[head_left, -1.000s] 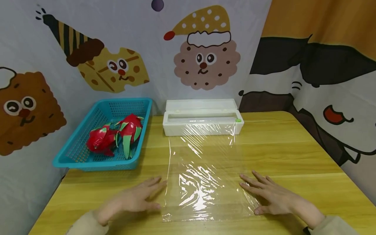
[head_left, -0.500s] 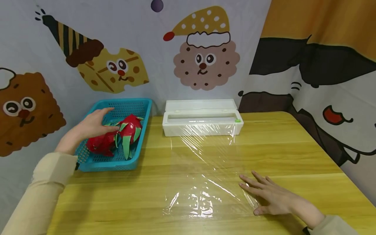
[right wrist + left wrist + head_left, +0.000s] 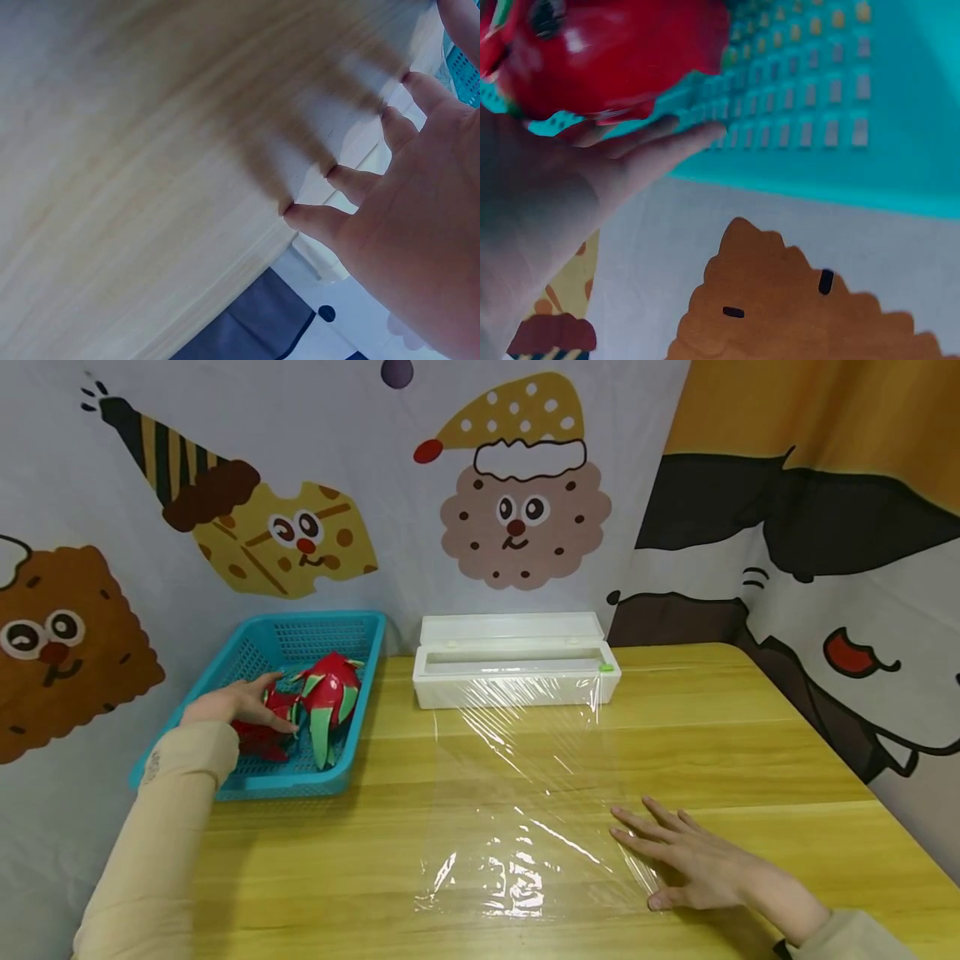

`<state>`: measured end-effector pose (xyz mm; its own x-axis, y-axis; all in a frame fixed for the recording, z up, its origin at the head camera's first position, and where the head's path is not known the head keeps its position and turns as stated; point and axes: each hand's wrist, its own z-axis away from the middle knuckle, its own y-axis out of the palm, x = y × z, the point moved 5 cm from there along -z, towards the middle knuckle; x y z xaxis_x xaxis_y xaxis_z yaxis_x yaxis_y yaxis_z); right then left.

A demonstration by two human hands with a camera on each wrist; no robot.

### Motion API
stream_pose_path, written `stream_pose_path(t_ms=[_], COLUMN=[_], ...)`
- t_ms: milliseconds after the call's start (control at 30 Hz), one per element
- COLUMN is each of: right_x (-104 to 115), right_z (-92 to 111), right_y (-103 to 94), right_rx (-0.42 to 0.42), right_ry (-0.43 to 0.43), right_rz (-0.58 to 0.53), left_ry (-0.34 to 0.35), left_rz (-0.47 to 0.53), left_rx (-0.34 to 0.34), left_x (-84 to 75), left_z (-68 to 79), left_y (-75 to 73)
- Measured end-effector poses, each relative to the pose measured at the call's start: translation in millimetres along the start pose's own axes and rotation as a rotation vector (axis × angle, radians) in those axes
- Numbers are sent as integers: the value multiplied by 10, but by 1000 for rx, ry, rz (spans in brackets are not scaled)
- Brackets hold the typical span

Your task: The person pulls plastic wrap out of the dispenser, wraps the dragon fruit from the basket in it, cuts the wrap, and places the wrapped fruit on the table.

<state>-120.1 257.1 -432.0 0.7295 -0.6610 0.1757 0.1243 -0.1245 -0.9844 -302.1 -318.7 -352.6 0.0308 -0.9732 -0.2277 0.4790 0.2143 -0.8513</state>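
My left hand (image 3: 231,703) reaches into the blue basket (image 3: 281,788) over the left of two red dragon fruits (image 3: 258,743). Its fingers stretch along one side of the fruit with the thumb on the other, partly hiding it. In the left wrist view those fingers look long and straight beside the shiny fruit (image 3: 622,56); firm contact cannot be made out. The second dragon fruit (image 3: 330,689) lies to the right. My right hand (image 3: 701,864) rests with spread fingers on the right edge of a clear plastic wrap sheet (image 3: 517,802), which runs out of a white dispenser box (image 3: 517,692).
The dispenser's lid (image 3: 512,628) stands raised at the back, with a small green piece (image 3: 606,668) at its right front edge. The wooden table (image 3: 750,743) meets a patterned cloth (image 3: 405,527) behind. The basket's raised rim surrounds the fruits.
My left hand has left the sheet's left edge, crossed to the basket and come down around the left dragon fruit. The sheet's glints shifted. My right hand has stayed put.
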Motion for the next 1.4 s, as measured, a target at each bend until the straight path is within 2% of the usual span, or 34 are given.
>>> stream_pose_path(t_ms=[200,400,633,833,933,1100,1233,1400], right_x=[5,4,1,3,6,10,4,2], right_z=[9,1,8,13,11,10,7,5], right_y=[-13,-15,-5,-3,-4,-3,0,10], right_rx=[-9,6,11,-4,-6,5,15,11], right_ry=[-5,-2,1,-7,-8,-5,0,4], right_rz=[8,-4,-9,7,10,-6,-15,-2], left_ry=[-61,-40,15,22,41,108,189,284], left_rz=[-4,-1,-22,-41,-56,-63,-71,-97], left_rx=[-46,-139,-317,-398,-441,-555,-640,-688], left_x=[26,59,84,38,-25,-213,-452,-771], left_z=[-20,-49,16,145,211,340,452,548], left_y=[14,-21,-227,-410,-498,-639,-709,-677])
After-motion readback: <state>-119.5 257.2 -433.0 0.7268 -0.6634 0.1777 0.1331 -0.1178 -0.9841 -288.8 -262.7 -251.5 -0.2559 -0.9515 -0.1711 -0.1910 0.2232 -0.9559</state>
